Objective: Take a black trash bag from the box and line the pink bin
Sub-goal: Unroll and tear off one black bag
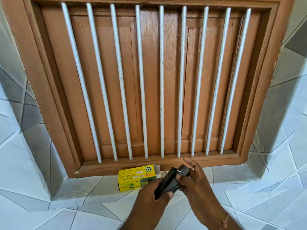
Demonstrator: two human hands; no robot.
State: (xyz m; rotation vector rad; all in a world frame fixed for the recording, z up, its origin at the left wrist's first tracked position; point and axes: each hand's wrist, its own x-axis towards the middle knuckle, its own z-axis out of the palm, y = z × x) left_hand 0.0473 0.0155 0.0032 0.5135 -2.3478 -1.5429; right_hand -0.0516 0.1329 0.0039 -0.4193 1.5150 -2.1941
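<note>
Both hands, left hand (152, 195) and right hand (196, 183), are gripping a folded black trash bag (169, 181), seemingly unfolding it, near the yellow box (132, 178).

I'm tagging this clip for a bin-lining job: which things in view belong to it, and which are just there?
Part of the job:
- folded black trash bag, held in left hand and right hand
- yellow box, end flap open

Just there:
- brown shuttered window with white bars
- tiled ledge

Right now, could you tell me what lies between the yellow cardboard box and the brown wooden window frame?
Nothing: the head view shows the yellow cardboard box sitting right against the brown wooden window frame.
</note>
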